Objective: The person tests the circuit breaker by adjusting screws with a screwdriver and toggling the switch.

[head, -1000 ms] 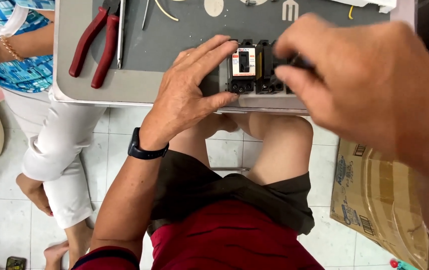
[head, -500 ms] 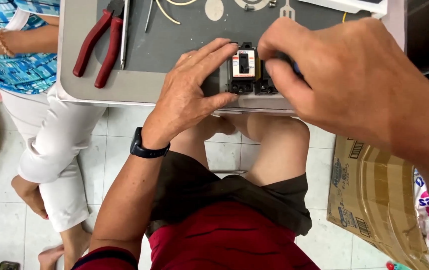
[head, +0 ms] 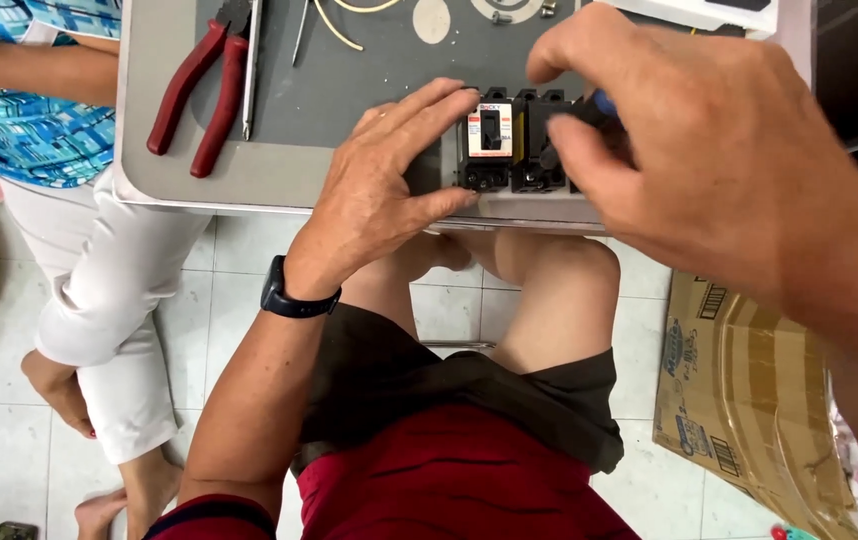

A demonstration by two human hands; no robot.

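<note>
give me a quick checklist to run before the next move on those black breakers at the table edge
1. Left hand steadies the black breaker block: ok, fingers press its left side.
2. Right hand has a firm grip on the blue-handled tool: cannot tell, mostly hidden.
3. Tool tip seated on a terminal: cannot tell, the right hand covers it.
4. Breaker block fully on the table: not ok, it sits right at the near edge above the knees.
5. Red-handled pliers out of the way: ok, lying far left.
6. Nearby person apart from the work: ok, seated at the left.
</note>
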